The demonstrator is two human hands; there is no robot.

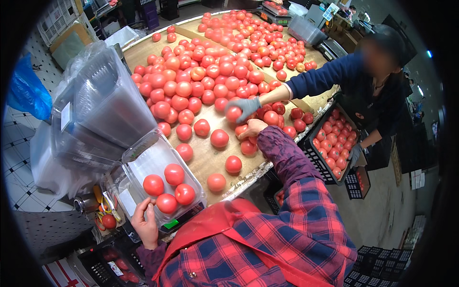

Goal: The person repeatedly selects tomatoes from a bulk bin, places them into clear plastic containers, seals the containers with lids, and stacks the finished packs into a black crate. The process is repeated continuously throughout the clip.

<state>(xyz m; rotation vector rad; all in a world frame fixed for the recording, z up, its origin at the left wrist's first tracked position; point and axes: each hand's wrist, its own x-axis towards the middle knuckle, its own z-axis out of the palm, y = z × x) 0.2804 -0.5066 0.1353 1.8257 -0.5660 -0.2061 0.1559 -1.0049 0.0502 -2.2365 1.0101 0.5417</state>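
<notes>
My left hand (pixel 145 220) is at the near left edge of an open clear plastic clamshell tray (pixel 138 163), its fingers beside the tomatoes inside. Several red tomatoes (pixel 153 185) lie in the tray, which rests on a weighing scale (pixel 183 217). My right hand (pixel 254 128) reaches across the table to tomatoes near its right edge; its fingers curve over a tomato (pixel 241 130), and whether they grip it cannot be told. Just beyond it, a co-worker's gloved hand (pixel 247 107) holds another tomato (pixel 233 114). Loose tomatoes (pixel 219 138) lie between the tray and my right hand.
A large heap of tomatoes (pixel 197 73) covers the table (pixel 209 161) farther back. Stacked clear plastic containers (pixel 107 97) stand at the left. The co-worker (pixel 376 79) stands at the right, other gloved hand at a black crate (pixel 328 175) of tomatoes. A wooden divider (pixel 267 77) crosses the table.
</notes>
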